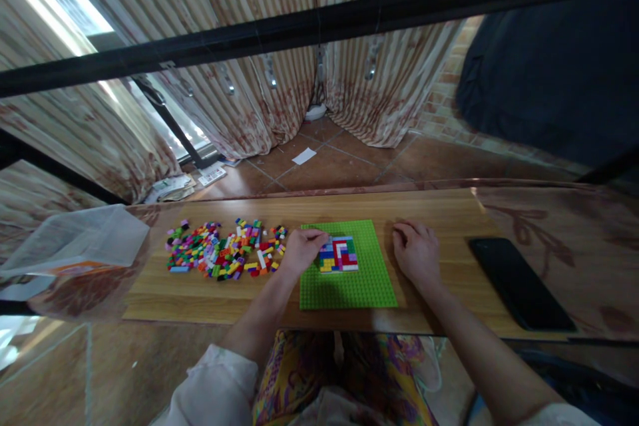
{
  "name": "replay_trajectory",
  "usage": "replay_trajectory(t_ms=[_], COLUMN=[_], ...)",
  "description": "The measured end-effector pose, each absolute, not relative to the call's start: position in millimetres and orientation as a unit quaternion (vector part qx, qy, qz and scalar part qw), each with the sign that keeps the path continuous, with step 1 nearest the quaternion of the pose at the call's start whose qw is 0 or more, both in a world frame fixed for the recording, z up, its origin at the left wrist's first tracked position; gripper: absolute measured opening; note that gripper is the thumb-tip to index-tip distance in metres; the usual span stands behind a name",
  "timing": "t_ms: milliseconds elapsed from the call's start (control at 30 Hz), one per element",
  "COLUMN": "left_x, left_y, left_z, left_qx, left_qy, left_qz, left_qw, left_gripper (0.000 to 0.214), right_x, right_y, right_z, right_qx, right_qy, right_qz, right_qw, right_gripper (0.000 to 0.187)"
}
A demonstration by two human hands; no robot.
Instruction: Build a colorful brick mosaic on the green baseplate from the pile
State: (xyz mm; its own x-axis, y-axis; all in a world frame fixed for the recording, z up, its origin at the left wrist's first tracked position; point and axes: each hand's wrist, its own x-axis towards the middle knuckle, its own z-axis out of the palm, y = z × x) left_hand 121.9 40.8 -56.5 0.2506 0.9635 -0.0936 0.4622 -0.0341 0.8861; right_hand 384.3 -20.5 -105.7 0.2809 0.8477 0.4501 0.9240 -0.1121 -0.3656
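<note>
Your left hand point(302, 250), fingertips nearly together, is at the block patch point(340, 256) on the green board point(367, 289); I cannot tell its grip. Your right hand point(417, 251) curls loosely right of the board, hold unclear.

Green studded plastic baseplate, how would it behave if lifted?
The green studded square baseplate probably lifts fairly stiff, since it looks like moulded plastic lying flat. It is likely light, appearing thin. Its rows of studs should resist slipping.
</note>
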Motion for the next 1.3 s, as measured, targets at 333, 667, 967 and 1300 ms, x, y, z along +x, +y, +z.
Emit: replay_trajectory(t_ms=[333,667,967,1300], left_x=[127,129,129,58], left_y=[46,47,26,-9], left_z=[-61,-62,-49,-51], left_qx=[0.621,0.635,0.68,0.638], left_qy=[0.562,0.573,0.559,0.632], left_qz=[0.3,0.287,0.318,0.375], left_qw=[0.457,0.431,0.352,0.228], left_gripper=[0.02,0.017,0.021,0.025], right_x=[385,382,386,396], right_y=[-19,-21,-18,-16], right_z=[-108,-108,-113,-125], right_qx=[-0.744,-0.742,-0.732,-0.724], right_qy=[-0.599,-0.611,-0.621,-0.633], right_qz=[-0.072,-0.088,-0.108,-0.133], right_qw=[0.287,0.264,0.258,0.241], right_gripper=[0.025,0.027,0.029,0.033])
